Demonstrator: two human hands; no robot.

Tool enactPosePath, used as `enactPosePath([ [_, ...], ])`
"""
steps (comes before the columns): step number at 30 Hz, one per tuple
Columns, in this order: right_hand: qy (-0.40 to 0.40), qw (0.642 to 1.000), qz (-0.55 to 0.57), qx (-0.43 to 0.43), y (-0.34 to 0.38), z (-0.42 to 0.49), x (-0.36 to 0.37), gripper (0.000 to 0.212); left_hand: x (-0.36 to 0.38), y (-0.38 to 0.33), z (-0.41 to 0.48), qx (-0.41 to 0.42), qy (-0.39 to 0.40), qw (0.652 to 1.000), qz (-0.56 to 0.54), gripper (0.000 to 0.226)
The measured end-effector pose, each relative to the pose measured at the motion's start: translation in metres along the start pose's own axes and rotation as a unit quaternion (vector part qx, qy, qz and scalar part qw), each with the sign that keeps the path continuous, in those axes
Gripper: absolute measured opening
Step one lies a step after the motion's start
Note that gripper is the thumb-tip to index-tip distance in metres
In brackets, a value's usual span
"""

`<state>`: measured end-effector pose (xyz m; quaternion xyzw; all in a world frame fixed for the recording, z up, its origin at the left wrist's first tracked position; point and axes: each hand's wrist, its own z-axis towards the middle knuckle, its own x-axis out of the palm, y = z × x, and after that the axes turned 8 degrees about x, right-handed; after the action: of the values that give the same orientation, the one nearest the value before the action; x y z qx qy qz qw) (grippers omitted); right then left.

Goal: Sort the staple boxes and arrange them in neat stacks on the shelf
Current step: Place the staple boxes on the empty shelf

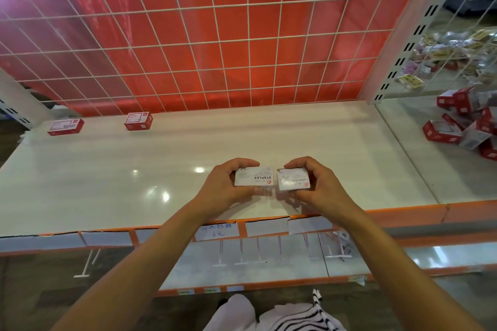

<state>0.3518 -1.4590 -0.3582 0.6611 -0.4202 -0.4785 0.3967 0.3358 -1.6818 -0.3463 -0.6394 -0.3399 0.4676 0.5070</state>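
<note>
The left hand (224, 185) grips a STAPLES box (254, 176), the right hand (318, 185) a near-identical PAPER CLIPS box (294, 179): probable mis-sorting risk.

left hand (228, 183), right hand (314, 185), both bare, forearms (150, 255) bare to frame edge, white garment (234, 314) low centre, black-and-white striped fabric (301, 317) right beside it

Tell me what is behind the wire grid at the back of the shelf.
Behind the grid, a red panel shows through the wires. Whatever stands behind the panel is covered.
</note>
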Motion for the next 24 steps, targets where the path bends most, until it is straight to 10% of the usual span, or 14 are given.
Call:
enactPosePath([
  [24,-0.008,0.991,0.124,0.055,0.022,0.014,0.014,0.040,-0.017,-0.002,0.006,-0.066,-0.058,0.992,-0.088,0.050],
])
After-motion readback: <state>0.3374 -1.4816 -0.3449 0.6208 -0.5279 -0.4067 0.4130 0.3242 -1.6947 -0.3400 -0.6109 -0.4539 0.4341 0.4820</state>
